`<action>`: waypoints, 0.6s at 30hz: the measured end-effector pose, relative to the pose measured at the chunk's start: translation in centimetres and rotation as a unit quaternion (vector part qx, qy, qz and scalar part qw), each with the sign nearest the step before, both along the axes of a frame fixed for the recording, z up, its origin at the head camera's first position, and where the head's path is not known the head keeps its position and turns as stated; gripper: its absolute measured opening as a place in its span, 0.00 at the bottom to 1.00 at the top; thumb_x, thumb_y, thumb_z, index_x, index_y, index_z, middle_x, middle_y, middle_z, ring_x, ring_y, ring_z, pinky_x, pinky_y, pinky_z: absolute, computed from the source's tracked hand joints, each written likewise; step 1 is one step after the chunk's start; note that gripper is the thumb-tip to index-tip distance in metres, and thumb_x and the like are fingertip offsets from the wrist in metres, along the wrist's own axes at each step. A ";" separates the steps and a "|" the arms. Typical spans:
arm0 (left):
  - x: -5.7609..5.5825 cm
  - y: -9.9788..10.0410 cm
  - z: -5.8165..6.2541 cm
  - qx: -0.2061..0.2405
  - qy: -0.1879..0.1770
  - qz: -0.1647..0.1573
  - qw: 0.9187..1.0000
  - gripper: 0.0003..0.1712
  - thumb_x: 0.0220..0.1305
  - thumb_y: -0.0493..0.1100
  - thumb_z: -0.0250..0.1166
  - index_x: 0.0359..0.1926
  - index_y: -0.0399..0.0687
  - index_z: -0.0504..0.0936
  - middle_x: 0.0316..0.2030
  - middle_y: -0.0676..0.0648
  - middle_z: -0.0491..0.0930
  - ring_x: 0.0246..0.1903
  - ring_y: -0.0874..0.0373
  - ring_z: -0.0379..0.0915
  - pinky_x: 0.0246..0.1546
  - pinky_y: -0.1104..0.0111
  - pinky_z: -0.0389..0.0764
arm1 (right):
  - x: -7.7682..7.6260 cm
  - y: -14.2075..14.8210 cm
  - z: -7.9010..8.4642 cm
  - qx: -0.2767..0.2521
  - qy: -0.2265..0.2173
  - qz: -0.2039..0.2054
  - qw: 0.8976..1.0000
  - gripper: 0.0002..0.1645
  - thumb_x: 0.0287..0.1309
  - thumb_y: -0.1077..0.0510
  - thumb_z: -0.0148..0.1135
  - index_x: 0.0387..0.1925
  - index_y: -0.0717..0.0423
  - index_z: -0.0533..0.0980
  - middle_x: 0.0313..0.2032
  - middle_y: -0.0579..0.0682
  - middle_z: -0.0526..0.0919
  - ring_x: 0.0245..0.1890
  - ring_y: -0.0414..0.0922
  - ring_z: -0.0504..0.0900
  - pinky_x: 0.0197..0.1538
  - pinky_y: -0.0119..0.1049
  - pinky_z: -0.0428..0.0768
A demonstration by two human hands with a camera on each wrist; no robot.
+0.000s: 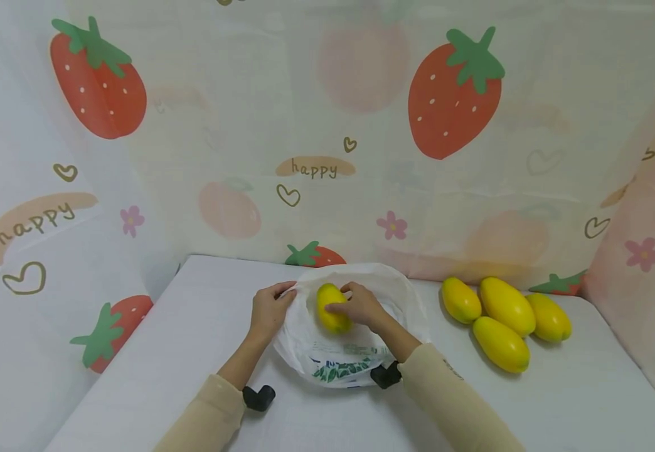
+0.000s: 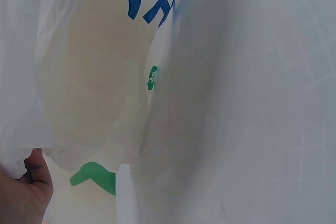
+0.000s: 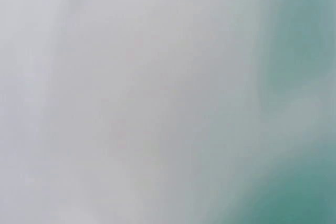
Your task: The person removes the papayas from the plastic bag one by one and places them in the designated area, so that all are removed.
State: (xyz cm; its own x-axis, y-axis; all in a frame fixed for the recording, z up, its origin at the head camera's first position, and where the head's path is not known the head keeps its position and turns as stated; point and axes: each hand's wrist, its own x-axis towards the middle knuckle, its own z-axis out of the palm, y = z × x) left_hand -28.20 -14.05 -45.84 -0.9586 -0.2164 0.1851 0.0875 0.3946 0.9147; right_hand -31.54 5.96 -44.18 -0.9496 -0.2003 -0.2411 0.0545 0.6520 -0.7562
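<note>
A white plastic bag [image 1: 361, 351] with green leaf print lies with its mouth spread wide on the table. My left hand [image 1: 269, 312] pinches the bag's left rim between thumb and fingers. In the left wrist view that hand [image 2: 23, 195] grips the film at the lower left, beside blue lettering. Within the bag's mouth, my right hand [image 1: 361, 306] holds a yellow mango [image 1: 331, 307] by its right side. The right wrist view is blurred, filled by pale bag film [image 3: 157, 98] and green patches; neither hand nor mango shows there.
Several more mangoes [image 1: 499, 344] lie grouped on the white table [image 1: 598, 389], to the right of the bag. A printed curtain [image 1: 305, 94] hangs behind the table and along both sides.
</note>
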 end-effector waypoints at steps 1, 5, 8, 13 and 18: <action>0.0 0.0 0.0 0.000 0.000 0.000 1.000 0.15 0.65 0.38 0.62 0.51 0.38 0.84 0.50 0.39 0.84 0.52 0.47 0.80 0.54 0.57 0.81 | 0.0 0.1 0.0 0.001 -0.001 0.002 1.000 0.37 0.51 0.45 0.72 0.57 0.58 0.71 0.50 0.58 0.79 0.43 0.51 0.77 0.52 0.46 0.82; 0.1 -0.1 0.1 0.003 0.003 0.003 1.000 0.15 0.65 0.39 0.63 0.50 0.38 0.84 0.49 0.39 0.84 0.52 0.47 0.80 0.54 0.56 0.81 | 0.2 0.2 0.0 0.005 -0.001 0.007 1.000 0.37 0.51 0.44 0.71 0.58 0.57 0.71 0.50 0.57 0.79 0.43 0.51 0.77 0.53 0.46 0.82; 0.2 -0.1 0.2 0.003 0.004 0.005 1.000 0.15 0.65 0.39 0.63 0.50 0.38 0.84 0.49 0.39 0.85 0.52 0.47 0.80 0.54 0.56 0.81 | 0.5 0.3 0.1 0.006 0.003 0.013 1.000 0.37 0.51 0.44 0.72 0.58 0.57 0.70 0.51 0.57 0.79 0.43 0.51 0.77 0.54 0.46 0.82; 0.2 -0.1 0.2 0.003 -0.002 0.006 1.000 0.15 0.65 0.39 0.63 0.50 0.39 0.84 0.50 0.39 0.84 0.53 0.47 0.80 0.54 0.56 0.81 | 0.9 0.5 0.5 0.010 0.007 0.025 1.000 0.37 0.51 0.44 0.71 0.58 0.57 0.70 0.51 0.57 0.79 0.44 0.50 0.77 0.54 0.47 0.82; 0.3 -0.1 0.2 0.005 -0.004 0.003 1.000 0.15 0.65 0.39 0.63 0.51 0.39 0.84 0.50 0.39 0.84 0.52 0.48 0.80 0.53 0.56 0.81 | 1.0 0.9 1.0 0.023 0.009 0.031 0.999 0.37 0.51 0.44 0.71 0.58 0.56 0.71 0.52 0.57 0.79 0.45 0.50 0.78 0.53 0.46 0.82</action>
State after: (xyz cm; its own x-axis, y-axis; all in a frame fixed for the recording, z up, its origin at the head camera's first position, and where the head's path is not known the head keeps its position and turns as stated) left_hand -27.89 -14.14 -45.59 -0.9589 -0.2232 0.1750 0.0781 0.3853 0.9195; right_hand -30.56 6.82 -43.22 -0.9399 -0.2484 -0.2344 -0.0011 0.6884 -0.7253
